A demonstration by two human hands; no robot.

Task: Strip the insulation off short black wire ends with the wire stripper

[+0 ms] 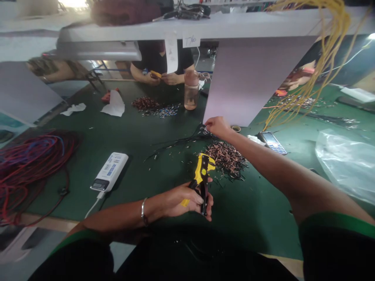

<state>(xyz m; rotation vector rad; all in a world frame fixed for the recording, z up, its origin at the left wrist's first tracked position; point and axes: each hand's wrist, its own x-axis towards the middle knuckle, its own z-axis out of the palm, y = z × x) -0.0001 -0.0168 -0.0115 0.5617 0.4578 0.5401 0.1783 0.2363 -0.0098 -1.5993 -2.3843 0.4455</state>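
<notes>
- The left hand (pixel 175 201) has a closed grip around the handles of a yellow-and-black hand tool (pixel 204 171), its head toward 12 o'clock.
- The right hand (pixel 218 126), reaching to 12 o'clock of that tool, is the nearer one to the dark wires (pixel 191 137). Its grip is narrow, fingertips drawn together at the bundle's right end; whether a strand sits between them, I cannot tell from here.
- From those fingertips, the wires' long axis runs out between 8 and 9 o'clock, thin, loose and fanning slightly apart.
- Just beside the tool's head, toward 3 o'clock, is a bristly heap of short pieces (pixel 227 156), black with coppery glints (rather like spilled pine needles, I'd say).
- The table (pixel 164 175) is smooth, dull green; at 9 o'clock, red cables (pixel 38 156) lie in soft loops beyond a boxy white power bank (pixel 111 169).
</notes>
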